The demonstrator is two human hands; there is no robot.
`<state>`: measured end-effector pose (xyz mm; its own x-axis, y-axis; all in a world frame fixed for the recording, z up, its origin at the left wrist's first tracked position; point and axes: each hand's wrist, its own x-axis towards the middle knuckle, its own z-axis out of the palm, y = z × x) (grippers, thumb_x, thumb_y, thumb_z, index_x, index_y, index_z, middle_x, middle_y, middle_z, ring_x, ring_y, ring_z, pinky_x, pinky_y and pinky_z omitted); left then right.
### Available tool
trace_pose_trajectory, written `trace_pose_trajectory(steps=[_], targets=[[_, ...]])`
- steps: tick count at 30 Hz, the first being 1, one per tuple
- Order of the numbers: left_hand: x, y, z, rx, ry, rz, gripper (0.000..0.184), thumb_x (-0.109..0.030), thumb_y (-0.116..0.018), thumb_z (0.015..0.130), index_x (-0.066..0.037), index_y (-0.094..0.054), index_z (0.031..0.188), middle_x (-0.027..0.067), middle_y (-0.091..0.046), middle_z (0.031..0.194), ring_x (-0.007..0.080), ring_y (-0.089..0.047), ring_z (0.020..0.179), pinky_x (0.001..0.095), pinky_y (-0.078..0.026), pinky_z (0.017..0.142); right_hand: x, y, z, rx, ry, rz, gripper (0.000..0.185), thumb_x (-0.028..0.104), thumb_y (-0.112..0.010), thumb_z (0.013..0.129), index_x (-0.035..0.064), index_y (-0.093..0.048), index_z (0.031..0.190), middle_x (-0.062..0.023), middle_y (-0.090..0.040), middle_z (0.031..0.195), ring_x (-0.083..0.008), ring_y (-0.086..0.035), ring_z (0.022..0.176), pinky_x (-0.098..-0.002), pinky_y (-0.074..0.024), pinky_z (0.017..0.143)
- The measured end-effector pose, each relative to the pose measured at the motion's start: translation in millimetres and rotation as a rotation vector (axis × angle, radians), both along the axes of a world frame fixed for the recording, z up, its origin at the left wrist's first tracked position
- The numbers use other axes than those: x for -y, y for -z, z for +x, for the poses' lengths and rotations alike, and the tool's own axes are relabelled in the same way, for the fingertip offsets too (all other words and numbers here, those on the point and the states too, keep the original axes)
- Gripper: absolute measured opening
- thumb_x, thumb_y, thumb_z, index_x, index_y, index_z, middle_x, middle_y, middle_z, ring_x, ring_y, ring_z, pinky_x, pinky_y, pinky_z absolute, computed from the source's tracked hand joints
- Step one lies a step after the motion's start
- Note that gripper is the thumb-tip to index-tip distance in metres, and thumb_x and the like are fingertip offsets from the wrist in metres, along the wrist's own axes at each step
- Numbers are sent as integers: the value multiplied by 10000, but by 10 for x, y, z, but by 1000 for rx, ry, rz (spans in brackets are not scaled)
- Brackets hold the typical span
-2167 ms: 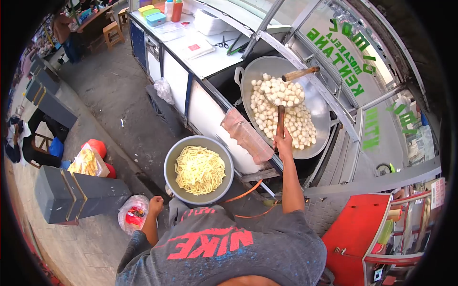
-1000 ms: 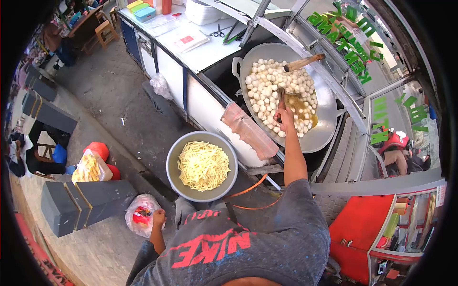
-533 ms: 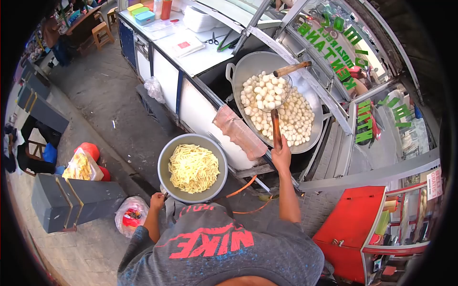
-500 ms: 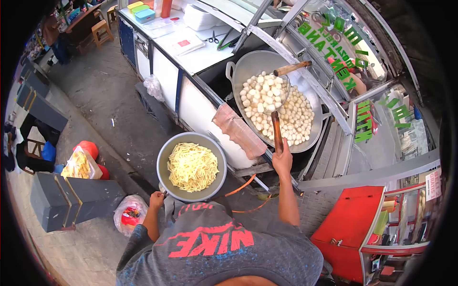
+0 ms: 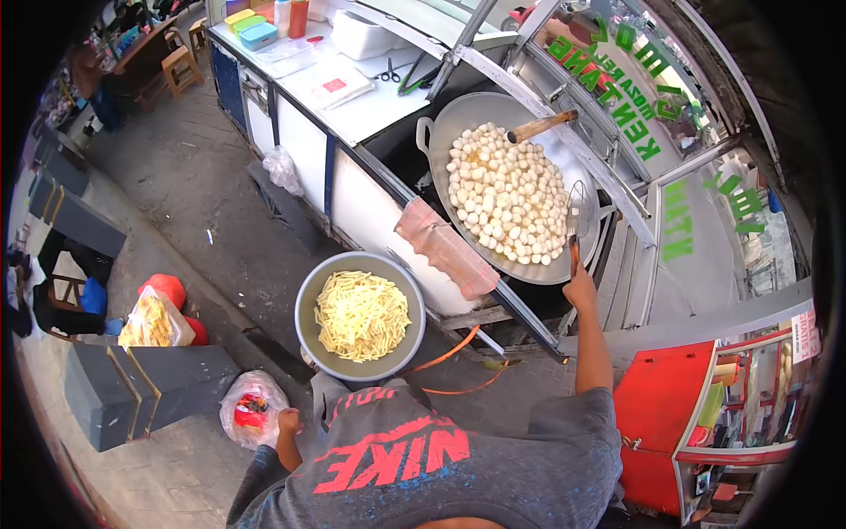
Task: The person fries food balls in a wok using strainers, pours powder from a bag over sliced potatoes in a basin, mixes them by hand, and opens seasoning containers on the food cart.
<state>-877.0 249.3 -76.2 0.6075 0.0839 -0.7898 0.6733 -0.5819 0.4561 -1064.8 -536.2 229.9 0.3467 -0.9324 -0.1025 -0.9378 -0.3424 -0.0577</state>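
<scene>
My right hand (image 5: pixel 580 289) is closed around the wooden handle of a wire skimmer (image 5: pixel 577 212), whose round head lies at the right inside edge of a large wok (image 5: pixel 480 104). Many pale round balls (image 5: pixel 507 198) float in oil in the wok, left of the skimmer. A second wooden handle (image 5: pixel 542 127) reaches over the far rim. Low on the left, my left hand (image 5: pixel 289 421) has its fingers curled, beside a clear plastic bag (image 5: pixel 256 410) with red items inside. Whether it holds anything is hidden. A grey tub (image 5: pixel 304 309) of pale cut potato sticks (image 5: pixel 363 316) stands in front of me.
A pinkish cloth (image 5: pixel 445 251) hangs on the cart edge near the wok. Scissors (image 5: pixel 388 72), white foam boxes (image 5: pixel 363 35) and bottles stand on the white counter (image 5: pixel 304 79). Glass panels with green lettering rise behind the wok. A red cabinet (image 5: pixel 661 414) stands at right.
My right hand has moved right, taking the skimmer from above the middle of the wok to its right side; the balls in it are now out. My left hand has dropped lower, away from the tub.
</scene>
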Motion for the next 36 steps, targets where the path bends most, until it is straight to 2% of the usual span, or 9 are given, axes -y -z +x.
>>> trace_pose_trajectory(steps=[2,5,8,15,22,25,26,33,36], targets=[[-195,-59,-182,55,46,14,185,-140,-551,826,19,-642,852,128,-574,575,233,-536,399,371,-417,341,158,455,299,138,-49,18,579,82,-626,670,-31,-506,1226,-278,-641,1024,-431,-612,1022,-453,-503,871],[-479,91,-433,62,85,51,175,-139,-581,822,-3,-662,897,109,-592,604,226,-574,441,362,-469,382,335,1326,1059,704,144,116,320,63,-657,633,-28,-580,930,-151,-629,813,-284,-636,758,-384,-496,670],[-348,-82,-497,112,110,70,176,-140,-595,835,-8,-670,923,93,-600,613,214,-593,462,345,-489,404,138,1296,1913,1178,334,850,96,-44,-579,731,18,-522,778,-105,-544,606,-201,-539,478,-351,-428,406],[135,-463,-29,123,-54,-25,231,-180,-594,880,-24,-642,1044,87,-634,737,167,-594,495,305,-472,395,-111,782,2114,1430,139,984,195,-19,-567,775,24,-474,941,-82,-539,683,-148,-529,528,-293,-460,446],[516,-236,518,191,146,-159,267,-195,-601,883,-36,-625,1096,87,-649,869,167,-610,534,298,-477,416,-956,281,1354,1176,0,608,700,-31,-544,789,1,-325,1453,-66,-577,782,-123,-537,538,-286,-421,421],[754,-216,711,170,259,-143,263,-192,-604,880,-33,-628,1088,87,-649,858,167,-619,555,298,-473,419,-1022,337,1108,945,-222,107,688,58,-563,758,21,-387,1422,-204,-668,975,-318,-671,796,-402,-531,711],[845,-243,809,174,263,-155,263,-190,-605,878,-31,-629,1086,88,-648,858,166,-620,559,298,-469,416,-1083,274,962,786,-182,150,712,77,-574,744,50,-381,1429,-251,-655,1032,-404,-642,963,-461,-482,862],[1020,-182,772,218,335,-144,270,-165,-603,883,9,-624,1088,95,-640,852,167,-608,548,297,-451,402,-1541,-250,-58,229,-37,-25,733,46,-606,753,237,-395,1428,-137,-593,1088,-376,-599,1043,-507,-485,832],[869,12,710,219,345,-183,270,-158,-599,885,21,-618,1086,99,-630,808,170,-596,533,299,-445,401,-1101,-370,-286,49,27,-162,755,32,-611,735,217,-397,1435,-122,-585,1039,-348,-601,1025,-476,-496,842]])
